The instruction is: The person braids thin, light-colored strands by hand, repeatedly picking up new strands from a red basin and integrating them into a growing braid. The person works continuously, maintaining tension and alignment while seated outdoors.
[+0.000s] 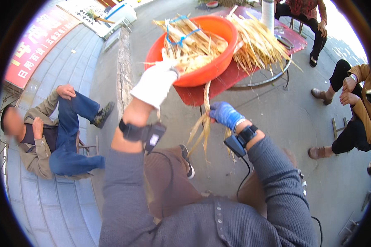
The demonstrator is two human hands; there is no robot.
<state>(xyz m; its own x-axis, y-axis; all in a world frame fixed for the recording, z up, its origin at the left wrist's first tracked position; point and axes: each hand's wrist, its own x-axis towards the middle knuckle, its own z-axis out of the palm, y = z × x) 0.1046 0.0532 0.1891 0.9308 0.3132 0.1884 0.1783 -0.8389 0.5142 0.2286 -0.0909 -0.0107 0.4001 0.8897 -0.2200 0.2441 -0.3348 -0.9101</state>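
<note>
My right hand [226, 115], in a blue glove, grips a braid of dried husk strips [206, 97]. Loose strip ends [205, 132] hang below that grip, and the braid runs up to the basin's near side. A white glove covers my left hand [157, 81], which reaches over the left rim of an orange plastic basin [225, 66]. Its blurred fingers are at the pale husks [198, 63] inside, and whether they hold any is unclear. A husk bundle tied with blue cord [181, 31] rests in the basin.
Under the basin is a red-topped table [194, 94] with a metal ring [259, 83] below. More husk strips [256, 43] lie right of the basin, near a white cylinder [267, 15]. Seated people are at left [40, 132], right [355, 102] and far right [306, 18].
</note>
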